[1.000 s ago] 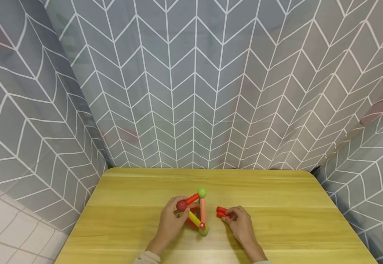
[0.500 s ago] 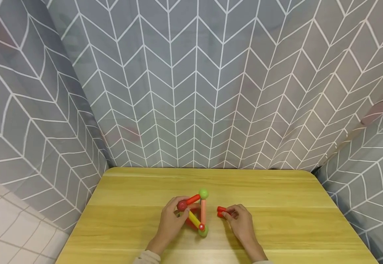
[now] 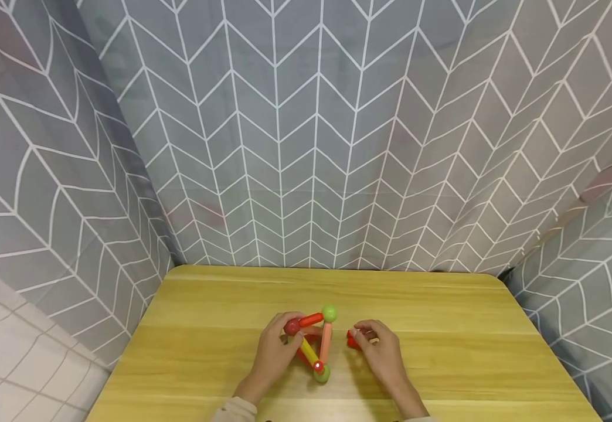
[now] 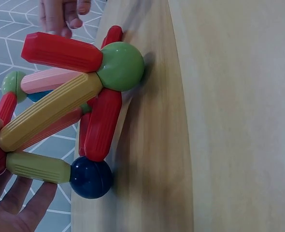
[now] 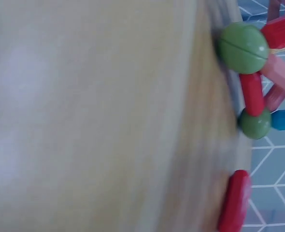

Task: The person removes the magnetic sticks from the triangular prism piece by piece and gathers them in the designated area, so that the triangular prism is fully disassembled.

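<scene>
My left hand (image 3: 275, 354) holds a frame of magnetic sticks and balls by its dark red ball (image 3: 292, 327). In the left wrist view, the thumb and fingers lie around that ball, beside a yellow stick (image 4: 50, 111) and an olive-green stick (image 4: 38, 166). A green ball (image 4: 121, 66) and a dark blue ball (image 4: 91, 177) sit lowest, near the tabletop. One red stick (image 4: 63, 52) juts out from that green ball with its far end free. My right hand (image 3: 382, 350) is over loose red sticks (image 3: 353, 342); its fingers partly cover them, and whether it pinches one is unclear.
The wooden table (image 3: 443, 310) spans the front, with rounded back corners. A grey patterned curtain (image 3: 311, 146) hangs behind and at both sides. White tiles (image 3: 16, 351) show at the lower left. One red stick (image 5: 235, 203) lies on the table near the frame.
My right fingers have shifted slightly up and left over the red sticks, which now show less. The frame has turned a little in my left hand, its upper green ball moving right.
</scene>
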Demonstrator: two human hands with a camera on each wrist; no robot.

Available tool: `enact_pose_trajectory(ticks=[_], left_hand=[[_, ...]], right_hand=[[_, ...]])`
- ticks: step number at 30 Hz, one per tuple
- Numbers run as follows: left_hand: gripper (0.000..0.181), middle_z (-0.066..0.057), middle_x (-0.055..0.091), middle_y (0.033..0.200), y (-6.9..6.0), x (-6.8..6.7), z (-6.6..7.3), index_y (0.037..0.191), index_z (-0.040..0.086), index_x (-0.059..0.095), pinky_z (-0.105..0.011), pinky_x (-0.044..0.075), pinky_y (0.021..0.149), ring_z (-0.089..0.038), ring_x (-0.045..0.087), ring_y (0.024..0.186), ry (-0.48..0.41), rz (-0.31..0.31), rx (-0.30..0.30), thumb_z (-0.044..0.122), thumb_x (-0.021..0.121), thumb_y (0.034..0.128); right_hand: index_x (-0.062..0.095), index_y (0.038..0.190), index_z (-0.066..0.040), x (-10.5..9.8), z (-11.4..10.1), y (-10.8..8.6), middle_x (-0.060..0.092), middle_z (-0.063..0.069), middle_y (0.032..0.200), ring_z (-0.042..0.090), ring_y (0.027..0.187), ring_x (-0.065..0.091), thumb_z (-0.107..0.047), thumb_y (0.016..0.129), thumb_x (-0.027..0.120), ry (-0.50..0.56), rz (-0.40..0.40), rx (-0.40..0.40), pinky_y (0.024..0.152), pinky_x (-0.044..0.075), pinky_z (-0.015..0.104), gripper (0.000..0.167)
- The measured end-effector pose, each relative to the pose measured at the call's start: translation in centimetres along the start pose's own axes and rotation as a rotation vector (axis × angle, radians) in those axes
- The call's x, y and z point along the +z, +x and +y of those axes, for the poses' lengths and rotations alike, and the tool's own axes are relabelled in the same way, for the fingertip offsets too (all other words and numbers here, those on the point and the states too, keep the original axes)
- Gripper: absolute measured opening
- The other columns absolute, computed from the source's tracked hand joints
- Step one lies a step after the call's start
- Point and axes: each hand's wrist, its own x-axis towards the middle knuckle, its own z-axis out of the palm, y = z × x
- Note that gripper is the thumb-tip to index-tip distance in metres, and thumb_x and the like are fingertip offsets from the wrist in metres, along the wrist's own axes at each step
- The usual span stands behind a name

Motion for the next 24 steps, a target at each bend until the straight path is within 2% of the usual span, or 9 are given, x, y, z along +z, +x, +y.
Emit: enact_pose_trajectory(ticks=[3, 7, 12, 15, 19, 24], left_hand=[[0.035, 0.006, 0.068, 0.112, 0.2, -0.1, 0.2, 0.113, 0.026, 0.07, -0.025, 0.055, 0.079, -0.013, 0.06, 0.099, 0.014, 0.008, -0.006, 0.004, 0.07, 0.0855], [0.036, 0.006, 0.068, 0.111, 0.5, -0.2, 0.2, 0.111, 0.026, 0.07, -0.021, 0.053, 0.076, -0.011, 0.059, 0.097, 0.02, 0.01, 0.007, 0.002, 0.07, 0.0845], [0.034, 0.005, 0.068, 0.113, 0.8, -0.4, 0.1, 0.111, 0.025, 0.069, -0.026, 0.057, 0.082, -0.014, 0.061, 0.102, 0.005, -0.013, 0.024, 0.002, 0.07, 0.0867], [0.034, 0.003, 0.067, 0.114, 0.9, -0.7, 0.1, 0.113, 0.022, 0.069, -0.032, 0.059, 0.082, -0.017, 0.061, 0.102, 0.023, -0.033, 0.051, 0.001, 0.069, 0.0869], [0.033, 0.001, 0.067, 0.113, 1.1, -0.9, 0.0, 0.113, 0.02, 0.069, -0.035, 0.06, 0.082, -0.017, 0.061, 0.1, 0.039, -0.057, 0.075, 0.0, 0.069, 0.0874], [0.032, 0.003, 0.067, 0.114, 1.4, -1.0, -0.2, 0.114, 0.022, 0.068, -0.035, 0.06, 0.087, -0.014, 0.06, 0.1, 0.019, -0.099, 0.064, 0.003, 0.068, 0.0893]], right_hand=[[0.074, 0.104, -0.007, -0.1, -0.8, 0.2, 0.07, 0.002, 0.09, 0.006, 0.076, 0.062, -0.011, 0.086, 0.079, 0.006, 0.013, -0.023, 0.065, 0.053, 0.019, 0.02], [0.073, 0.108, -0.01, -0.1, -1.6, 0.4, 0.071, 0.005, 0.094, 0.005, 0.08, 0.063, -0.013, 0.084, 0.08, 0.023, 0.008, -0.028, 0.069, 0.054, 0.019, 0.025], [0.072, 0.112, -0.016, 0.0, -2.5, 0.9, 0.07, 0.012, 0.108, 0.008, 0.086, 0.065, -0.011, 0.083, 0.082, 0.092, -0.044, -0.033, 0.074, 0.058, 0.021, 0.031], [0.071, 0.115, -0.014, 0.1, -3.1, 1.1, 0.068, 0.015, 0.113, 0.012, 0.089, 0.065, -0.008, 0.081, 0.082, 0.134, -0.093, -0.027, 0.076, 0.059, 0.023, 0.037], [0.07, 0.118, -0.015, 0.4, -3.9, 1.2, 0.068, 0.01, 0.113, 0.014, 0.092, 0.064, -0.012, 0.08, 0.084, 0.14, -0.139, -0.021, 0.077, 0.06, 0.025, 0.041], [0.07, 0.116, -0.017, 0.6, -4.6, 1.4, 0.068, 0.004, 0.11, 0.015, 0.092, 0.064, -0.01, 0.08, 0.084, 0.14, -0.171, -0.053, 0.073, 0.058, 0.024, 0.039]])
